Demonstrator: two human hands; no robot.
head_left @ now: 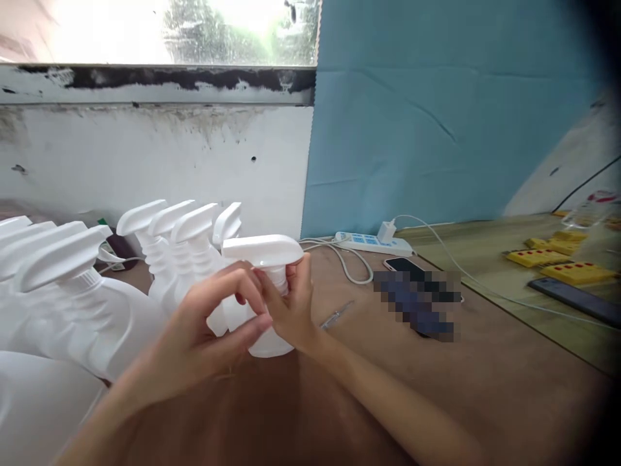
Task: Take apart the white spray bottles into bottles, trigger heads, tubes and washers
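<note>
A white spray bottle (269,346) stands upright on the brown tabletop in front of me, its trigger head (262,249) pointing left. My right hand (294,307) is wrapped round the neck just under that head. From the left, my left hand (218,317) curls against the bottle, thumb and forefinger bent close together at its front. Part of the bottle's middle is hidden behind my fingers. Close by on the left are several more white spray bottles (126,310) with matching heads.
A power strip (354,242) with a plugged-in white charger (387,232) lies by the blue wall covering. Right of my hands are a small clear pen-like item (337,315), a phone (400,265) and a blurred-out dark object. Yellow pieces (577,272) and a dark phone (572,301) lie farther right.
</note>
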